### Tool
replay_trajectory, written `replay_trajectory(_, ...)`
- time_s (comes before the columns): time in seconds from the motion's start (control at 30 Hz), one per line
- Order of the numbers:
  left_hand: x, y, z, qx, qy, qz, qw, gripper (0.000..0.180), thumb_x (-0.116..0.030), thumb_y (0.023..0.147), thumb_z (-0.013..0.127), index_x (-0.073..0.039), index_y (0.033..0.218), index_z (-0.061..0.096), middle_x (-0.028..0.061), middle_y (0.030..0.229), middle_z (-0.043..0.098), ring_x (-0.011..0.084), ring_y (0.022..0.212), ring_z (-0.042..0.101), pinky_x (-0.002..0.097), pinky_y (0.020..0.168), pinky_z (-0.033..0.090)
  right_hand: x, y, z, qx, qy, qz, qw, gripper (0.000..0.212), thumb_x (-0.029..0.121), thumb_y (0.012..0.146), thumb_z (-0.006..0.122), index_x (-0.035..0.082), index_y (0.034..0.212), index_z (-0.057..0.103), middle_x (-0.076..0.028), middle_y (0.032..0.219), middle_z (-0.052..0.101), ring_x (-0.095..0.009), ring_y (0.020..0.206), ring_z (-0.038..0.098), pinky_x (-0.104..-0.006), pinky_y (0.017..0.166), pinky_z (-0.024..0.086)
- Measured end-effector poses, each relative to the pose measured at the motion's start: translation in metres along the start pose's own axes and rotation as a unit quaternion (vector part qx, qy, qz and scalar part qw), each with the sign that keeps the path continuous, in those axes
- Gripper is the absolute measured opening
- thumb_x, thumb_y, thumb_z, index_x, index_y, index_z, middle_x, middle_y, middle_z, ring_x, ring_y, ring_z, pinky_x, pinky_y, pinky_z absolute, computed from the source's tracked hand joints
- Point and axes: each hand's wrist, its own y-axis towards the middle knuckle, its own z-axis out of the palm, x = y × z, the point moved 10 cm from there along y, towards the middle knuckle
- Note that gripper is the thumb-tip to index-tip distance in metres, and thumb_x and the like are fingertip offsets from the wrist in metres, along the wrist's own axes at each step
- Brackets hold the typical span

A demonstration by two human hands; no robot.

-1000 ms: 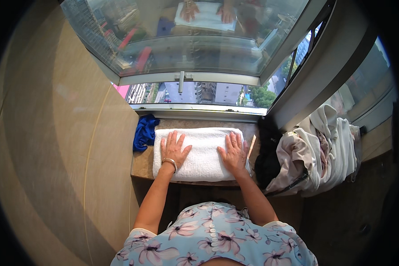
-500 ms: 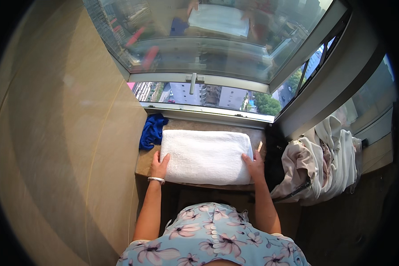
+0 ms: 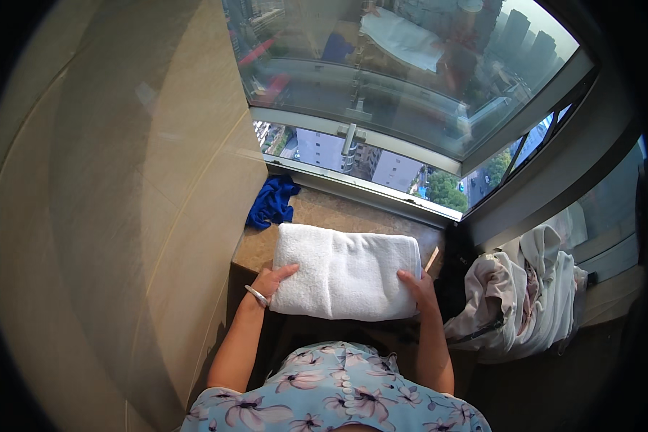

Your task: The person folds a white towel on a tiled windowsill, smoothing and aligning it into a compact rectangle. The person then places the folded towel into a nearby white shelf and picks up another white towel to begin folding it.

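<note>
Grip: two-handed on the towel [image 3: 345,273], each thumb on its upper face; the other fingers are mostly hidden, seemingly underneath.
Left hand [image 3: 273,279]: grasping the left short end, near its front corner, a bracelet [image 3: 256,295] at the wrist.
Right hand [image 3: 420,289]: grasping the right short end, toward the front.
Nearer hand: neither, since both touch the towel, which lies between them and reaches forward of both thumbs.
Long axis: from hand to hand, crosswise to the body, its right end very slightly closer to the wearer.
Facing: one long side toward the floral top [image 3: 345,389], the other toward the window [image 3: 381,155]; folded flat, with no clear front or back.
Towel's place: over the ledge [image 3: 324,209], its near side jutting past the front edge, more so at the left; whether it rests or is raised, I cannot tell.
Left, beyond: a crumpled blue cloth [image 3: 272,201] in the ledge's far corner, near the towel but apart.
Right, beyond: a black cloth [image 3: 453,266], then a pale clothes pile [image 3: 518,288].
</note>
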Motion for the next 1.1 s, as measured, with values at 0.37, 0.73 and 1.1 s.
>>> replay_trajectory(0.37, 0.079, -0.2, -0.011, -0.194, -0.084, 0.227, 0.951, 0.053, -0.014, 0.085, 0.08, 0.002, 0.131, 0.058, 0.0122, 0.118, 0.069, 0.021, 0.105, 0.067, 0.0372, 0.093, 0.055, -0.037, 0.0, 0.064, 0.267, -0.039, 0.013, 0.963, 0.051, 0.027, 0.08, 0.074, -0.003, 0.12, 0.064, -0.009, 0.095, 0.069, -0.02, 0.078, 0.066, -0.0334, 0.073, 0.054)
replay_trajectory(0.73, 0.209, -0.526, -0.045, -0.482, -0.091, 0.291, 0.821, 0.059, -0.017, 0.085, 0.081, 0.002, 0.136, 0.057, 0.0108, 0.121, 0.068, 0.0198, 0.11, 0.064, 0.0372, 0.098, 0.05, -0.073, -0.217, 0.245, 0.557, -0.041, 0.033, 0.829, 0.065, 0.021, 0.079, 0.073, -0.008, 0.134, 0.054, -0.018, 0.117, 0.069, -0.027, 0.1, 0.068, -0.0393, 0.091, 0.054)
replay_trajectory(1.1, 0.362, -0.826, -0.173, -0.605, -0.127, 0.364, 0.696, 0.05, -0.015, 0.082, 0.083, 0.001, 0.125, 0.063, 0.0097, 0.109, 0.072, 0.02, 0.1, 0.067, 0.0349, 0.091, 0.053, -0.123, -0.566, 0.403, 0.724, -0.082, 0.008, 0.685, 0.054, 0.016, 0.088, 0.072, -0.006, 0.133, 0.051, -0.017, 0.116, 0.067, -0.025, 0.103, 0.067, -0.0387, 0.092, 0.054)
